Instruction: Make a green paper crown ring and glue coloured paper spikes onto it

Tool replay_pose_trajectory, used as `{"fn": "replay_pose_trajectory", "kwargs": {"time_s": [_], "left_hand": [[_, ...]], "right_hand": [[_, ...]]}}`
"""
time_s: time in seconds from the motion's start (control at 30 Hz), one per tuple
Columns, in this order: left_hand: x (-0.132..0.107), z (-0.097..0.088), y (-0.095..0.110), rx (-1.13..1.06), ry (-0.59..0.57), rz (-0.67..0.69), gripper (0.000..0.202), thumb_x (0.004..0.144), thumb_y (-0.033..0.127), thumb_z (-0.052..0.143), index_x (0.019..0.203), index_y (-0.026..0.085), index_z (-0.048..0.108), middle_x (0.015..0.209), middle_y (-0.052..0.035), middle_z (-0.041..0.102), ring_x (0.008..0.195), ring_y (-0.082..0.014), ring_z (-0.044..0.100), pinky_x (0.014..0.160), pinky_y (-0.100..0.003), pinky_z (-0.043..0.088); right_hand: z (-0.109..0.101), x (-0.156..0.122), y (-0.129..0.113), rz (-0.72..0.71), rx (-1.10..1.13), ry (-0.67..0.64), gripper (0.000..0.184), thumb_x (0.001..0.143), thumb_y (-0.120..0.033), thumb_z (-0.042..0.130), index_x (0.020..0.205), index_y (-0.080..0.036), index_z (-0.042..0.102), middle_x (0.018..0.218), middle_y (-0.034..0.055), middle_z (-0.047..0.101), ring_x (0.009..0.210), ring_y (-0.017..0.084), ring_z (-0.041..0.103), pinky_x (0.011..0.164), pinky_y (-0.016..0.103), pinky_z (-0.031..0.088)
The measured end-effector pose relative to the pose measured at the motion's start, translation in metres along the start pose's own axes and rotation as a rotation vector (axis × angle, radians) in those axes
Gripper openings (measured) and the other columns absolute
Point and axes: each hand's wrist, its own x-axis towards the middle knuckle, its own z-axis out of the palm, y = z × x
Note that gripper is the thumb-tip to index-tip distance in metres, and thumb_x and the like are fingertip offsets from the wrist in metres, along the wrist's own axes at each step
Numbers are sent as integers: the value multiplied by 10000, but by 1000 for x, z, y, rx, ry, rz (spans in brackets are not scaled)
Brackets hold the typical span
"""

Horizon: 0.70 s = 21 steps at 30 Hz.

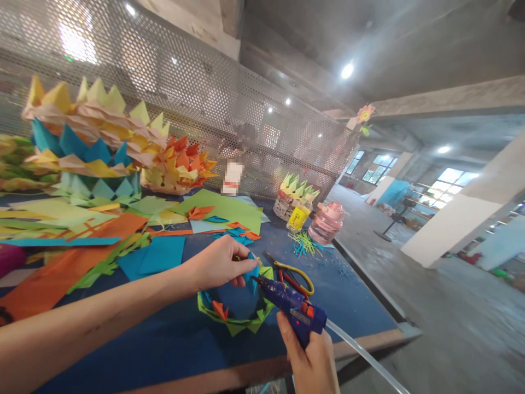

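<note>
My left hand [223,265] pinches a blue folded paper piece [252,272] at the far rim of a ring of green, blue and orange folded paper [234,323] lying on the blue table top [172,339]. My right hand [312,361] grips a blue hot glue gun [293,306]; its nozzle touches the blue piece. A clear glue stick [365,355] juts out of the gun's back toward the lower right.
Scissors with yellow and red handles [293,273] lie just behind the gun. A pink jar [326,221], a yellow bottle [298,217] and a small basket with folded paper [287,200] stand at the back right. Stacked paper crowns [90,137] and loose coloured sheets [74,241] fill the left. The table edge [369,273] runs along the right.
</note>
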Motion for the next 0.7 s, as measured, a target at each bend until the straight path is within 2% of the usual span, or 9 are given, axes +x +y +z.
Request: {"fn": "replay_pose_trajectory", "kwargs": {"time_s": [0.13,0.23,0.43,0.7], "left_hand": [[0,-1,0,-14,13,-4,293,732,422,563,569,180,589,509,2,645,552,-178,670,515,-217,482],[2,-2,-2,-54,19,-6,279,724,425,581,631,170,647,523,6,647,545,-167,662,508,-211,481],[3,-5,-2,-75,33,-8,295,720,417,589,745,152,716,527,-2,650,540,-171,656,512,-227,484],[2,-7,0,-133,41,-26,304,715,426,606,765,144,711,574,-12,669,560,-172,652,540,-242,499]], "right_hand": [[-2,-2,-1,-1,-5,39,541,869,-638,420,993,-221,742,762,101,716,803,263,681,717,311,541],[-3,0,-3,-11,4,48,503,871,-608,455,995,-216,746,771,104,723,801,263,692,709,299,547],[-9,5,7,-54,-53,-97,438,873,-550,505,971,-199,749,833,92,752,772,245,714,686,273,567],[-9,0,21,-117,-150,-157,468,910,-545,439,1024,-203,737,903,102,753,822,249,713,753,308,568]]}}
